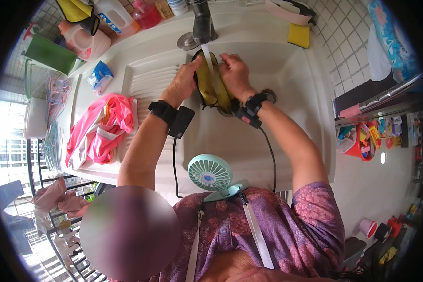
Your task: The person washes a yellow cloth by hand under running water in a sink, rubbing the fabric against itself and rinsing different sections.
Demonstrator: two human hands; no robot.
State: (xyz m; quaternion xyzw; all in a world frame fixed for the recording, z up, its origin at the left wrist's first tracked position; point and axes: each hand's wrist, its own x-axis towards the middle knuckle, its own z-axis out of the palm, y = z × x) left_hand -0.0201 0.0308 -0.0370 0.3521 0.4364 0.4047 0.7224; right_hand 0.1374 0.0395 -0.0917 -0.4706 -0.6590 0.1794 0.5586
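A yellow cloth [210, 82] is gripped between the fingers of the left hand [185, 80] and the right hand [236, 73], both closed on it; water from the tap [202, 21] is poured onto it over the sink [286, 80].

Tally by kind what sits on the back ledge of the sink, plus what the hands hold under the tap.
Yellow cloth with dark trim, held by left hand and right hand under the tap: 1
Yellow sponge: 1
Bottles and jugs: 3 clearly visible
Total: 5
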